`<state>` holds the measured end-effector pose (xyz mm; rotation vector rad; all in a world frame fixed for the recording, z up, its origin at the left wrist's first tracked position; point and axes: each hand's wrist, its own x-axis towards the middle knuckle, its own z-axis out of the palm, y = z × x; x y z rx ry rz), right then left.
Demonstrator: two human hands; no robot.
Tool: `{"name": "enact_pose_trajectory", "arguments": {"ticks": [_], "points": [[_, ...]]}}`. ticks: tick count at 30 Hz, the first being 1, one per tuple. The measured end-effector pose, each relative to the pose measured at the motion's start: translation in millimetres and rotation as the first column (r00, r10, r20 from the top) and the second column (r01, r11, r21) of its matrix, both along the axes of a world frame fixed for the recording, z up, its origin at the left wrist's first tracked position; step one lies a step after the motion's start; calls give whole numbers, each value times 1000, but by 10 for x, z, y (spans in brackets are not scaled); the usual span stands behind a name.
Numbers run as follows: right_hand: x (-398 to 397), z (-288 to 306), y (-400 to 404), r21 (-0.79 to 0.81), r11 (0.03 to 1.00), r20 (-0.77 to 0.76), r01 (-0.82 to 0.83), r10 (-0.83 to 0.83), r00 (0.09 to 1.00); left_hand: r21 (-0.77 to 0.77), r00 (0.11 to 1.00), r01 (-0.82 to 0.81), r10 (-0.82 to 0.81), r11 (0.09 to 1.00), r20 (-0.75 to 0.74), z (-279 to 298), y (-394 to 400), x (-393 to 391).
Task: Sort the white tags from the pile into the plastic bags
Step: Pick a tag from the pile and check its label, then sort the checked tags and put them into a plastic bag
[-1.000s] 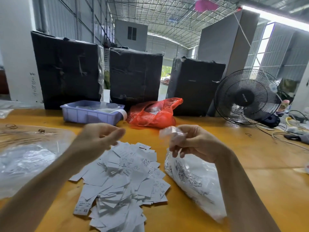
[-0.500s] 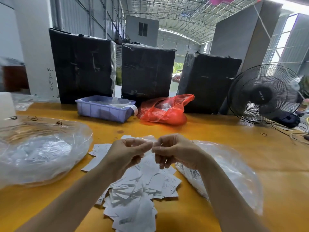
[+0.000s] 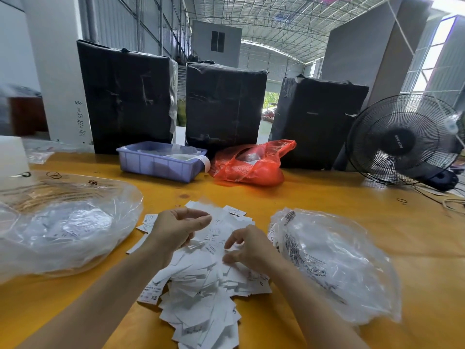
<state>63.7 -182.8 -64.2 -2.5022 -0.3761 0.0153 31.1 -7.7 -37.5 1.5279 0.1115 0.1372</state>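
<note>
Head view. The pile of white tags (image 3: 201,280) lies on the bench (image 3: 352,205) at the middle of its near edge, between two clear plastic bags: the left bag (image 3: 65,227) toward the left edge and the right bag (image 3: 332,263) just beside the pile on the right. Both bags appear to hold tags.

The left hand (image 3: 176,230) hovers over the far part of the pile, fingers curled, thumb and forefinger near each other; whether its grip holds a tag cannot be told. The right hand (image 3: 249,248) rests on the pile, thumb and forefinger slightly apart and touching the tags, nothing pinched.

Judgement: the step in hand is picking the next tag. Recommended practice: lift one tag only from the top layer, read its size mark (XS is legible on a near tag) before choosing a bag, and keep the other hand steadying the pile so loose tags do not slide toward the near edge.
</note>
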Motion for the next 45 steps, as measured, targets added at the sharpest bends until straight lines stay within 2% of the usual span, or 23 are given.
{"name": "enact_pose_trajectory", "arguments": {"ticks": [8,11,14,16,18,23,26,28,30,32,34,35,37,38,40,42,45], "points": [[-16,-33,33,53,996,-47,-75,77,996,1,1000,-21,21,1000,-4,-51,15,30],[-36,-20,64,93,993,25,-71,69,997,7,1000,-21,21,1000,3,-69,23,41],[-38,32,54,250,968,123,-38,7,992,-3,999,-51,51,999,17,-72,42,60],[-37,80,35,414,909,150,-44,-21,988,-22,997,-72,73,997,16,-75,44,67],[-36,111,21,488,872,194,-42,-61,979,-43,996,-89,90,995,2,-79,41,74],[10,44,30,445,895,274,-21,-114,955,-49,994,-104,103,993,-25,-92,40,91],[44,-46,2,425,905,263,18,-143,954,-34,995,-96,95,995,-28,-104,38,87],[76,-113,-33,319,947,285,37,-134,949,-25,995,-92,91,995,-34,-110,38,85],[96,-167,-69,149,987,351,67,-116,929,-12,995,-92,91,996,-41,-108,41,81],[103,-198,-93,14,996,413,89,-87,906,-1,995,-91,91,996,-42,-108,40,80],[101,-192,-97,-13,998,443,68,-55,895,7,995,-92,92,996,-40,-109,35,79],[91,-171,-96,42,999,414,26,-41,909,11,995,-91,92,996,-39,-110,34,78],[53,-98,-97,181,980,234,-87,43,971,20,995,-87,87,996,-38,-111,30,76],[35,-53,-108,189,973,133,-130,106,985,23,996,-84,85,996,-37,-110,29,74],[30,24,-150,85,982,-8,-171,172,985,23,996,-74,75,997,-39,-110,23,70],[28,83,-197,11,984,-40,-178,179,983,24,998,-54,55,998,-44,-112,14,61],[18,132,-218,-34,980,-7,-196,196,981,31,999,0,1,1000,-48,-123,1,47]]}}
